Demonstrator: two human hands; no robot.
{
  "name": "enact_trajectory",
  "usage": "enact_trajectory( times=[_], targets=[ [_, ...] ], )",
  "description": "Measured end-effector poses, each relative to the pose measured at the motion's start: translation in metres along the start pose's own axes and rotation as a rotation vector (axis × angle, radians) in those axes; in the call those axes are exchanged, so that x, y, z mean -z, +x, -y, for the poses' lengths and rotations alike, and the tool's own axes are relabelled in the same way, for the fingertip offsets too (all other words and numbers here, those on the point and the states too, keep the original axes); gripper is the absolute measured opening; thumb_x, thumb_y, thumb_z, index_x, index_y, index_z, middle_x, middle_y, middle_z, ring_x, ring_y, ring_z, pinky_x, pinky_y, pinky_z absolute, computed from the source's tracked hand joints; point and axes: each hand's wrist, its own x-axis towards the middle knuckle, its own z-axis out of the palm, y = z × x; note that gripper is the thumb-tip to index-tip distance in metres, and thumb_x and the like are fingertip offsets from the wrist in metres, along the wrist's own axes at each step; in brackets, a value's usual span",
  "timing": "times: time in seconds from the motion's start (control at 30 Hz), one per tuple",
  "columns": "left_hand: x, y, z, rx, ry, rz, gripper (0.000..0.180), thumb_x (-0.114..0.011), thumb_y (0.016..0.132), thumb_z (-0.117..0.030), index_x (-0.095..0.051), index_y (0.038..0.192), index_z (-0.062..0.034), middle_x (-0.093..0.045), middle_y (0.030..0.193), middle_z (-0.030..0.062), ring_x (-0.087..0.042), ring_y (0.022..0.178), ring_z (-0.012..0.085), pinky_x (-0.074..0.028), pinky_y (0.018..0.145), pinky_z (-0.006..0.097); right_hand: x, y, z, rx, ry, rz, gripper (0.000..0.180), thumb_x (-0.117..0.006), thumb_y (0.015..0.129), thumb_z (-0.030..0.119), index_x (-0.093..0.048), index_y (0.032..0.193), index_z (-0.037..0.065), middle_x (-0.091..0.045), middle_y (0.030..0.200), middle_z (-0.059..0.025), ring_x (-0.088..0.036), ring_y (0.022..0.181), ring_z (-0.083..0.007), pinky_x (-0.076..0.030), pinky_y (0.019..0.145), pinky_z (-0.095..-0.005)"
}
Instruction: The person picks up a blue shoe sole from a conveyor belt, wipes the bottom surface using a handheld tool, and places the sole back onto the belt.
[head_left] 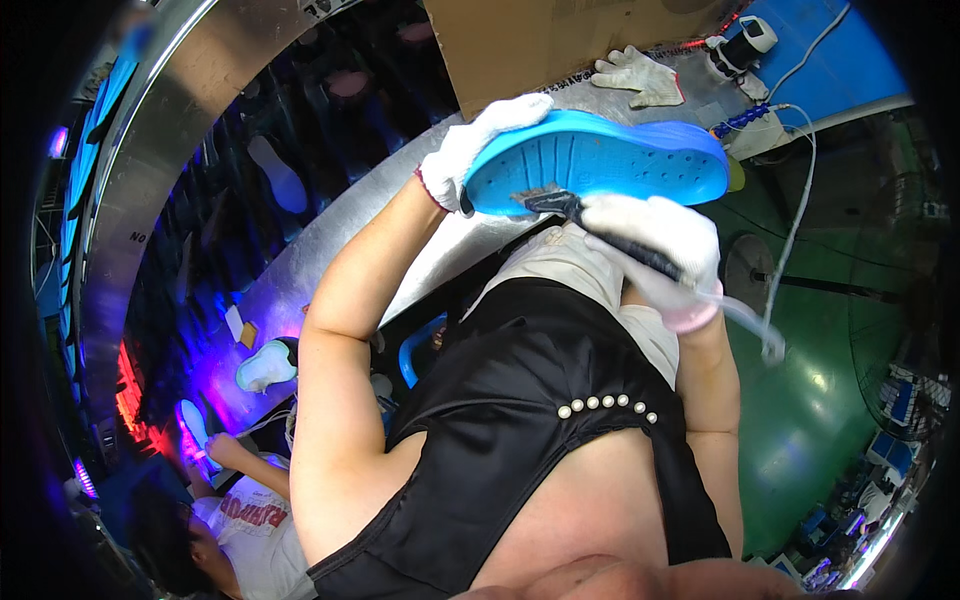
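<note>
A bright blue shoe sole [610, 160] with a purple-blue outer edge is held up and tilted, its grooved and dotted face toward me. My left hand [468, 150], in a white knit glove, grips its left end, with the fingers over the upper rim. A dark-handled brush [560, 204] touches the lower edge of that face near the left end. My right hand [665, 235], also in a white glove, is wrapped round the brush handle. A pale, translucent strip or tube hangs by the right wrist; what it belongs to is unclear.
Beyond the sole, a loose white glove [640, 78] lies on the metal worktop beside a cardboard sheet [560, 40]. A blue jointed hose [742, 120] stands at the right. To the lower left, a co-worker [245, 510] handles a light blue sole [196, 425]. A fan stands right.
</note>
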Motion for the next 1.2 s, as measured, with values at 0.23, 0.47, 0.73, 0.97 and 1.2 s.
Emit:
enact_trajectory(
  times=[0.23,0.47,0.73,0.97,1.2],
  targets=[
    [-0.003,-0.009,-0.013,0.065,0.125,-0.096,0.055,-0.059,0.083,-0.053,-0.056,0.117,-0.0099,-0.062,0.100,0.0158,-0.064,0.077,0.0238,-0.056,0.058,0.034,0.009,-0.002,0.009,0.119,-0.161,0.056,0.026,-0.067,0.066,0.007,-0.071,0.092,0.008,-0.070,0.093,-0.0087,-0.062,0.063,-0.0177,-0.047,0.056,-0.0253],
    [-0.003,-0.020,-0.025,0.044,0.160,-0.117,0.059,-0.056,0.082,-0.058,-0.054,0.116,-0.0091,-0.062,0.095,0.0200,-0.066,0.067,0.0270,-0.053,0.045,0.032,0.018,0.001,0.015,0.125,-0.189,0.036,0.018,-0.070,0.071,0.006,-0.071,0.089,0.005,-0.070,0.092,-0.0125,-0.066,0.070,-0.0243,-0.049,0.059,-0.0279],
    [0.013,-0.022,-0.030,0.058,0.008,-0.007,0.071,-0.053,0.082,-0.062,-0.052,0.122,-0.0034,-0.064,0.090,0.0250,-0.065,0.065,0.0311,-0.052,0.044,0.033,0.025,0.001,0.004,0.143,-0.173,-0.039,0.020,-0.071,0.070,0.006,-0.071,0.090,0.006,-0.071,0.094,-0.0120,-0.060,0.058,-0.0200,-0.046,0.054,-0.0275],
    [0.025,-0.032,-0.037,0.033,-0.093,0.100,0.073,-0.046,0.085,-0.064,-0.051,0.124,-0.0025,-0.063,0.091,0.0274,-0.065,0.066,0.0325,-0.052,0.046,0.034,0.038,0.002,0.007,0.187,-0.092,-0.053,0.022,-0.075,0.065,0.001,-0.070,0.086,0.005,-0.071,0.089,-0.0116,-0.067,0.070,-0.0237,-0.048,0.059,-0.0265],
    [0.010,-0.036,-0.041,-0.049,0.034,-0.127,0.075,-0.047,0.083,-0.067,-0.051,0.125,-0.0038,-0.061,0.097,0.0266,-0.067,0.068,0.0336,-0.055,0.047,0.035,0.034,0.011,0.016,0.243,-0.106,0.039,0.022,-0.075,0.066,0.008,-0.070,0.087,0.005,-0.071,0.089,-0.0127,-0.062,0.059,-0.0216,-0.044,0.053,-0.0258]
  ],
)
